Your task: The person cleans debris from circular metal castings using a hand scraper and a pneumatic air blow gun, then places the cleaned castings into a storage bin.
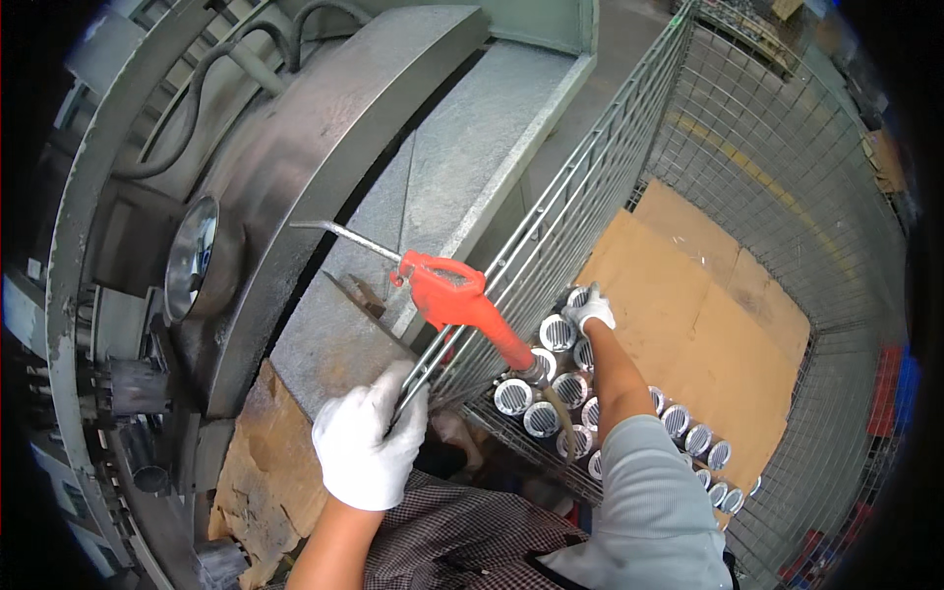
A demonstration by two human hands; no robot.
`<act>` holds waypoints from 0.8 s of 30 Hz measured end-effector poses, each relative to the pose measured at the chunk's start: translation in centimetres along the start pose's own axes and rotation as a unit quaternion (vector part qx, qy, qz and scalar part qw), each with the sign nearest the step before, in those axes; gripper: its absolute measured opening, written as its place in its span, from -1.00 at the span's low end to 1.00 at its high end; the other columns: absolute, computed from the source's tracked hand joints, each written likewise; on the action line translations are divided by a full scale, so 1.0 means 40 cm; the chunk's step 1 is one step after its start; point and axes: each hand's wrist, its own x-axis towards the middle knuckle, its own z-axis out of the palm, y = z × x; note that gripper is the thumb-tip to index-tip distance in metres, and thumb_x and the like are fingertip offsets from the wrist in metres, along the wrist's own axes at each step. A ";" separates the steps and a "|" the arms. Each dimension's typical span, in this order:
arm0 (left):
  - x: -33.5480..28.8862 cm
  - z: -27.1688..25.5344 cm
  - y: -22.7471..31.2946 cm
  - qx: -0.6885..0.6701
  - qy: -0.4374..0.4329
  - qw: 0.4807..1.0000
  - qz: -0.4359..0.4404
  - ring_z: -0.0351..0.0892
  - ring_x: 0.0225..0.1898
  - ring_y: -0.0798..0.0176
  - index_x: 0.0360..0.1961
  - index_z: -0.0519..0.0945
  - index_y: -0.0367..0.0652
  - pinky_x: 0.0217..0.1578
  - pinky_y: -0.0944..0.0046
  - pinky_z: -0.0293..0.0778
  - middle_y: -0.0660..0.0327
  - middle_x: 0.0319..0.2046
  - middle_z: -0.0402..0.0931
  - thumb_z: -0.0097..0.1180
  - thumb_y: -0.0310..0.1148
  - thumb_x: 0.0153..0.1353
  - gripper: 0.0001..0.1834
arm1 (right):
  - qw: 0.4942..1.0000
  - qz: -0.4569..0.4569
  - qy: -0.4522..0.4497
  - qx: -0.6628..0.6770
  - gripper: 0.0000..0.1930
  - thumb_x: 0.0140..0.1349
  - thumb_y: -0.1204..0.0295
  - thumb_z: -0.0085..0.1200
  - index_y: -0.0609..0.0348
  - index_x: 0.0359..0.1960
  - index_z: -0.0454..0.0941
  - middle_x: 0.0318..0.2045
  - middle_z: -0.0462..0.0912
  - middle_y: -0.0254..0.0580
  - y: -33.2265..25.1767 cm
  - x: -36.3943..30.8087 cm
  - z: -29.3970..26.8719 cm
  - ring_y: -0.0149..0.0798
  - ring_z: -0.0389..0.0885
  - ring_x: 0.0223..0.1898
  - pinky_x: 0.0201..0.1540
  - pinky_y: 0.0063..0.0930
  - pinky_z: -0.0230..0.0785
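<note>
My left hand (366, 442), in a white glove, is wrapped round the top rail of a wire mesh cage (551, 236). Down inside the cage, my gloved right hand (593, 312) has its fingers closed on a round silvery metal part (578, 296) with a slotted face. This part is at the far end of several similar parts (559, 333) standing on the cage floor along the near-left side. A red air blow gun (447, 295) with a long bent metal nozzle hangs over the rail just beyond my left hand; its hose drops into the cage.
Brown cardboard (688, 295) lines the cage floor, with more slotted parts (698, 440) beside my right arm. To the left stands a large machine with a curved metal housing (295, 147), a steel bowl (202, 258) and a dusty flat ledge (334, 344).
</note>
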 end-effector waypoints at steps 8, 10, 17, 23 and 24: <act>0.018 -0.006 -0.005 0.023 -0.031 0.999 -0.006 0.47 -0.63 0.14 -0.23 0.67 -0.08 -0.52 0.17 0.37 0.20 -0.65 0.46 0.33 -0.52 -0.10 -0.68 | 0.997 0.034 0.059 -0.039 -0.05 -0.23 0.14 0.46 -0.19 0.31 0.26 0.17 0.39 0.03 -0.053 -0.025 -0.016 0.05 0.48 0.18 0.17 -0.17 0.43; 0.021 -0.011 -0.005 0.020 -0.037 0.999 -0.002 0.46 -0.63 0.15 -0.21 0.66 -0.12 -0.51 0.20 0.37 0.18 -0.62 0.50 0.29 -0.61 -0.09 -0.66 | 0.993 0.015 0.091 -0.067 -0.19 -0.23 0.17 0.44 -0.13 0.19 0.39 0.08 0.44 0.02 -0.056 -0.040 -0.028 0.06 0.52 0.12 0.13 -0.19 0.46; 0.019 -0.001 -0.012 0.020 -0.039 0.999 -0.006 0.46 -0.64 0.17 -0.22 0.66 -0.08 -0.54 0.19 0.35 0.24 -0.65 0.45 0.35 -0.53 -0.13 -0.65 | 0.990 -0.002 0.039 -0.136 -0.13 -0.20 0.11 0.41 -0.15 0.26 0.34 0.10 0.46 0.09 -0.034 0.018 -0.007 0.07 0.55 0.10 0.11 -0.20 0.47; 0.025 0.003 -0.017 -0.012 -0.024 1.000 0.002 0.50 -0.62 0.17 -0.23 0.66 -0.07 -0.53 0.19 0.38 0.23 -0.63 0.47 0.37 -0.50 -0.10 -0.68 | 0.996 -0.062 0.041 0.046 -0.10 0.00 0.08 0.27 -0.07 0.41 0.15 0.18 0.47 0.18 0.085 0.146 0.056 0.12 0.49 0.18 0.21 -0.13 0.37; 0.025 0.003 -0.017 -0.030 -0.032 0.999 0.003 0.53 -0.60 0.14 -0.23 0.65 -0.14 -0.51 0.20 0.41 0.16 -0.58 0.55 0.34 -0.59 -0.08 -0.68 | 0.995 -0.033 0.085 0.025 -0.15 0.08 0.07 0.17 -0.03 0.42 0.14 0.18 0.47 0.19 0.092 0.119 0.046 0.15 0.50 0.17 0.21 -0.11 0.36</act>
